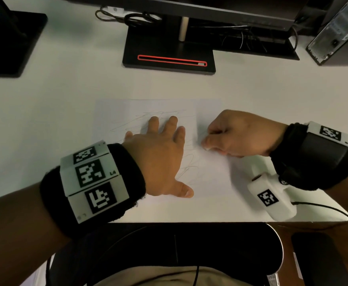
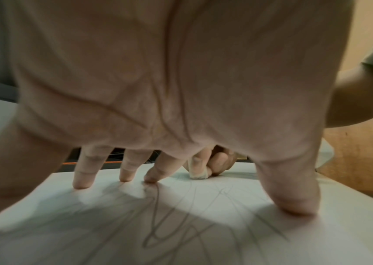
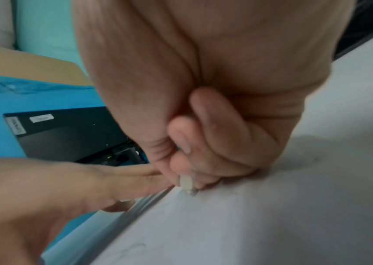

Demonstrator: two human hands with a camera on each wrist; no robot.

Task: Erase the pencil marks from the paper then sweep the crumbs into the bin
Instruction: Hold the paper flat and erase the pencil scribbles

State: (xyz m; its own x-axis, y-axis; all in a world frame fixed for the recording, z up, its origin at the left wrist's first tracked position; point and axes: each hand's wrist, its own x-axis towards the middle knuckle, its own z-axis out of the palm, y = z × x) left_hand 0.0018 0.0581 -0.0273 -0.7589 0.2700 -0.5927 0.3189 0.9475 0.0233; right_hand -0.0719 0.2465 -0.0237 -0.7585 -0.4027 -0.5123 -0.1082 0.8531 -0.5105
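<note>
On the desk before you, the paper lies flat under your left hand, fingers spread. Your right hand pinches the eraser against the sheet's right side. Erasing is under way; many marks remain. Next, rub leftward, keeping the sheet pinned. No bin is visible.

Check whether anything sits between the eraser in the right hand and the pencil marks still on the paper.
Partly: the left hand presses flat on the paper, covering some pencil marks. The eraser in the right hand already touches the sheet beside it.
</note>
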